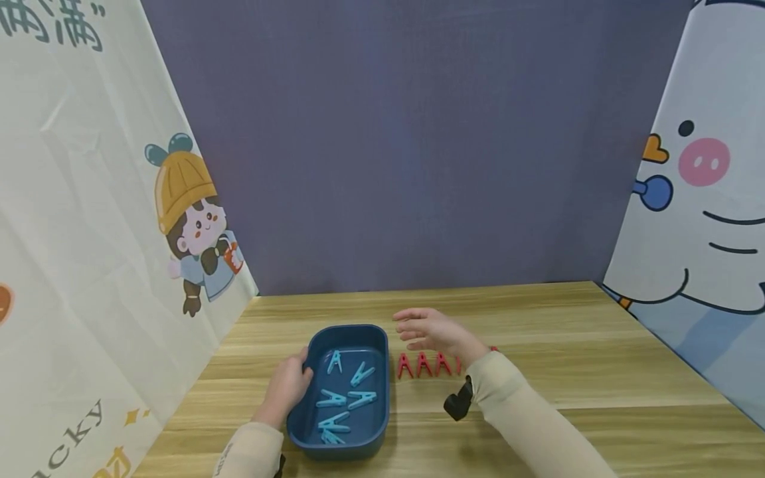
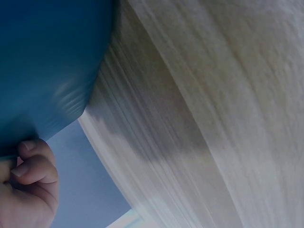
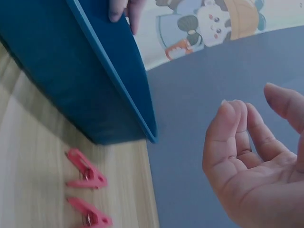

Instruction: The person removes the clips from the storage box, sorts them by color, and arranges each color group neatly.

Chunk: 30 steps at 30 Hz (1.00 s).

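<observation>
- Right sleeve (image 1: pixel 538 421) nearest; right hand (image 1: pixel 439 332) empty, fingers loosely bent, thumb apart.
- Red pegs (image 1: pixel 423 364) below it, long axes near-to-far, right of the blue bin (image 1: pixel 339 453).
- Left hand (image 1: pixel 287 386) grips bin's left rim.

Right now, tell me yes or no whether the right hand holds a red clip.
No, the right hand is empty, and red clips rest on the table.

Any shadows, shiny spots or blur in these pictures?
Head view: fairly even light, a faint shadow on the table below the right sleeve; left wrist view: pale sheen on the blue box, wood grain rather soft; right wrist view: a shadow on the table alongside the box.
</observation>
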Each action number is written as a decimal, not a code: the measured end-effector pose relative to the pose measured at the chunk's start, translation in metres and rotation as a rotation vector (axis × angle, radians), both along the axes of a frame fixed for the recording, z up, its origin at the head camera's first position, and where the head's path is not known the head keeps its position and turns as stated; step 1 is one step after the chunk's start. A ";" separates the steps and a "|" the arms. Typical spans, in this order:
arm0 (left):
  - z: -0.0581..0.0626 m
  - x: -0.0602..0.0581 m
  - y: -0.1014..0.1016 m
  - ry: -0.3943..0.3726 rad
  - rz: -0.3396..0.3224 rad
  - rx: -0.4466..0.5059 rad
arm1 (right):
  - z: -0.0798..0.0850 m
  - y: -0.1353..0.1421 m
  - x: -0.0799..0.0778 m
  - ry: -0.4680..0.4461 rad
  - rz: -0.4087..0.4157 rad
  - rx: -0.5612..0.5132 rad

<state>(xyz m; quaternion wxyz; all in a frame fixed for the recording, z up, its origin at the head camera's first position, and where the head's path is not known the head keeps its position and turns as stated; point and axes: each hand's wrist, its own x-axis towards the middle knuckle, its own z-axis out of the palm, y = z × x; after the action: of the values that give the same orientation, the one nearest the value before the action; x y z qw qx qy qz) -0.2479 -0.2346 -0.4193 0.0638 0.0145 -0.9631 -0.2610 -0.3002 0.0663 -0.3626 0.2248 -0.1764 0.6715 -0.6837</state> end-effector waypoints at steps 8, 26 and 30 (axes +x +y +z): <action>0.001 0.001 0.000 0.004 -0.006 0.003 | -0.005 -0.025 0.007 -0.011 0.068 0.024; 0.000 0.001 0.001 0.017 -0.011 0.000 | -0.018 -0.071 0.029 -0.041 0.226 0.066; 0.000 0.000 0.001 0.020 -0.008 0.002 | -0.022 -0.082 0.034 -0.064 0.279 0.090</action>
<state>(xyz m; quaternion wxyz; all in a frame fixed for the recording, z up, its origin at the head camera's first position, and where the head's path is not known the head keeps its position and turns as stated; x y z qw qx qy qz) -0.2477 -0.2338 -0.4194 0.0723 0.0083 -0.9622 -0.2623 -0.2663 -0.0153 -0.3850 0.3465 -0.2361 0.6631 -0.6201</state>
